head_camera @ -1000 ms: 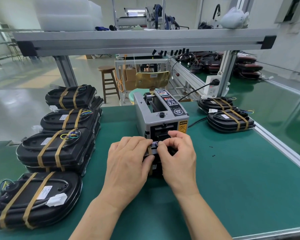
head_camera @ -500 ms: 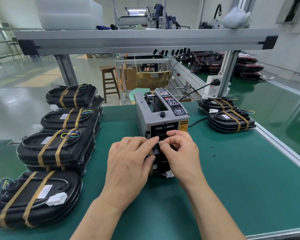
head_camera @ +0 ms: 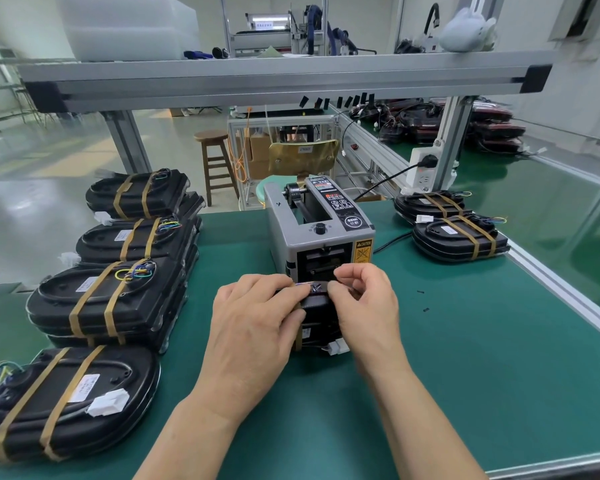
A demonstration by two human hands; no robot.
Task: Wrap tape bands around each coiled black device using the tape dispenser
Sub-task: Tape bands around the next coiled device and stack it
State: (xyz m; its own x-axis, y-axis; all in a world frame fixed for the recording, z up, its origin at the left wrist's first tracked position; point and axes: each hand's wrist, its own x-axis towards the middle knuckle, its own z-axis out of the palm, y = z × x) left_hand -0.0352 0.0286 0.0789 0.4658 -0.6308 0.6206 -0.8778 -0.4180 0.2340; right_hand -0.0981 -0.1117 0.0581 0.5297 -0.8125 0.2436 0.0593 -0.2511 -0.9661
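- Your left hand (head_camera: 253,327) clamps the black device (head_camera: 317,311): fingers lie over its top edge, thumb sits on the near face beside a tan tape band (head_camera: 297,337).
- Your right hand (head_camera: 364,306) has thumb and forefinger pinched together at that same top edge. What's in the pinch is too small to tell.
- The device stands on edge on the green mat (head_camera: 465,375), just in front of the tape dispenser (head_camera: 312,233). Your hands hide most of it; a white connector (head_camera: 336,347) pokes out at its lower right.
- Dispenser: grey box, black control panel, yellow caution label, round knob on top.
- Left side: stacked devices (head_camera: 97,303) in a row, glossy black ovals. Each top one carries two tan bands and shows coloured wires.
- Right rear: two more banded units (head_camera: 459,235), overlapping, near a white wall socket (head_camera: 424,167) on the aluminium post.
- A wooden stool (head_camera: 215,157) stands past the table's far edge.
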